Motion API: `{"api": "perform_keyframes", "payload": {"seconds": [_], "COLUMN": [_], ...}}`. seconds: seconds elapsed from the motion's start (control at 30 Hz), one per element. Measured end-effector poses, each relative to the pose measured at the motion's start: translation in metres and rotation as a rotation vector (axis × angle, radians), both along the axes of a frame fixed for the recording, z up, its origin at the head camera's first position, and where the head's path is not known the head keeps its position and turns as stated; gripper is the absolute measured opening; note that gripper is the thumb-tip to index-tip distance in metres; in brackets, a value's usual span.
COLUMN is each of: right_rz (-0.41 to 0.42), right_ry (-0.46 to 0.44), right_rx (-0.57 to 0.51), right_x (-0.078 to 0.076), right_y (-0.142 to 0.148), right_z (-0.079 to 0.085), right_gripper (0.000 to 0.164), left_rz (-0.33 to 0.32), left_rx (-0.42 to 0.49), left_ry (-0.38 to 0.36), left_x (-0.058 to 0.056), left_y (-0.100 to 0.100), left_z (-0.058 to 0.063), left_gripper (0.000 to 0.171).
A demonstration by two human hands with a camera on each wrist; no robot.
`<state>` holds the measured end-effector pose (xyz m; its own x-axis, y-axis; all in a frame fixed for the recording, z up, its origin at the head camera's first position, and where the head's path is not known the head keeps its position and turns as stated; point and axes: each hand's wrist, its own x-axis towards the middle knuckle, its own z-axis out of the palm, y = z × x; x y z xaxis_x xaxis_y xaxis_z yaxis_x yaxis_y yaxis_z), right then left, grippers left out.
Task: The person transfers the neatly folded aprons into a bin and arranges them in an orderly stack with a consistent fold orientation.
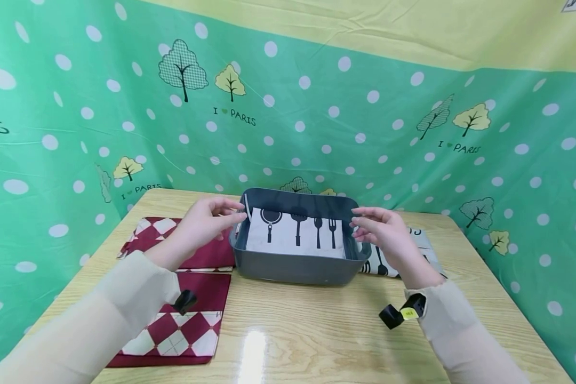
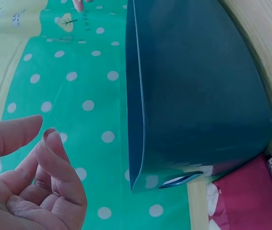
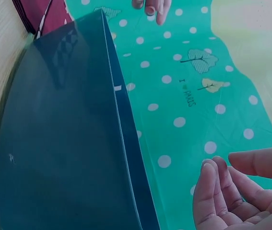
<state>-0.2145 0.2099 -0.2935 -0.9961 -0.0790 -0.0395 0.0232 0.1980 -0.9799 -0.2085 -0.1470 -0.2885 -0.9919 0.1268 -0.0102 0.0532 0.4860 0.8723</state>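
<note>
In the head view a dark grey plastic bin (image 1: 293, 266) with side handles stands at the middle of the table. Inside it lies a folded white cloth (image 1: 283, 237) printed with black kitchen utensils. My left hand (image 1: 204, 221) hovers over the bin's left rim, fingers loosely bent and holding nothing. On the opposite side, my right hand (image 1: 384, 229) is raised over the right rim, also empty. Both wrist views show a gap between thumb and fingertips, with the hands (image 2: 40, 177) (image 3: 241, 191) apart from the bin's wall (image 2: 198, 86).
Left of the bin lie two folded maroon cloths with a diamond pattern, one at the back (image 1: 211, 253) and one nearer me (image 1: 192, 333). A second utensil-print cloth (image 1: 427, 245) is partly hidden behind my right hand. A green dotted curtain (image 1: 288, 106) hangs behind the wooden table (image 1: 317, 336).
</note>
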Motion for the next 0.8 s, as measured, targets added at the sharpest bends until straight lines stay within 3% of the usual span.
{"api": "perform_keyframes", "payload": {"seconds": [0.37,0.63,0.8], "right_rz": [0.029,0.056,0.067], "right_ry": [0.001,0.006,-0.004], "right_rx": [-0.016,-0.122,-0.146], "right_x": [0.01,0.017,0.02], "right_y": [-0.005,-0.008,-0.012], "right_z": [-0.003,-0.008,-0.015], "right_gripper": [0.041,0.025,0.024], "left_rz": [-0.011,-0.033,-0.039], "left_rx": [0.002,-0.01,-0.02], "left_ry": [-0.009,-0.01,-0.005], "left_x": [0.016,0.027,0.034], "left_y": [-0.003,-0.004,-0.005], "left_z": [0.0,0.001,-0.001], "left_gripper": [0.041,0.041,0.04]}}
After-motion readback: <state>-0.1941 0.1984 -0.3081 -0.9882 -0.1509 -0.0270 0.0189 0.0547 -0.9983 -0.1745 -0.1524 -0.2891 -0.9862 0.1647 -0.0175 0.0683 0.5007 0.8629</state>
